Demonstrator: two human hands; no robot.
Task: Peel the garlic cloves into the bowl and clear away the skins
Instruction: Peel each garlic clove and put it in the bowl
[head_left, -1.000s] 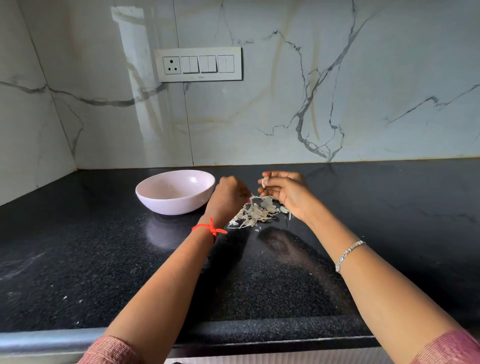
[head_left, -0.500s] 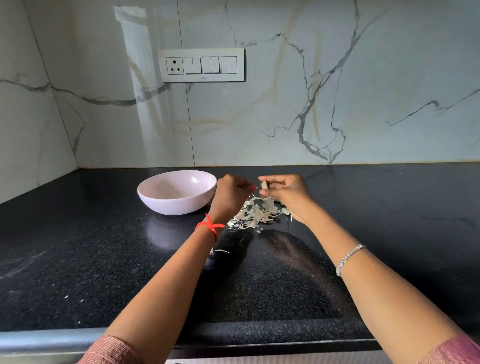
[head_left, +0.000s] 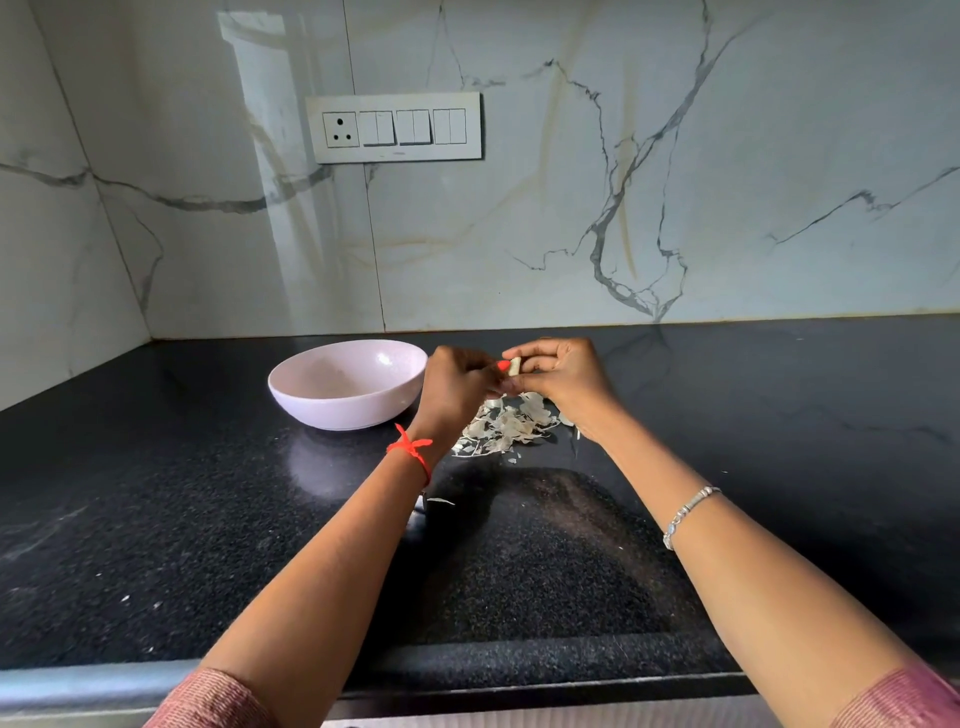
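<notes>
Black speckled countertop (head_left: 156, 519) filling the lower half: front lip nearest the body, back edge butting the marble wall (head_left: 571, 208), left edge meeting a side wall at the corner. Wide bare stone right of the hands and along the front. White switch plate (head_left: 393, 128) on the wall above. Pale bowl (head_left: 343, 410) upright toward the back left, just beside the left wrist; touching or not, cannot tell. Pile of garlic skins (head_left: 506, 426) on the stone below and between the hands, right of the bowl, with one stray flake (head_left: 440, 501) nearer the front. Left hand (head_left: 452, 389) and right hand (head_left: 566, 379) raised above the pile, fingers curled, both pinching one garlic clove (head_left: 515, 366) between their fingertips. Red thread (head_left: 410, 449) round the left wrist, silver bracelet (head_left: 688, 514) on the right forearm.
</notes>
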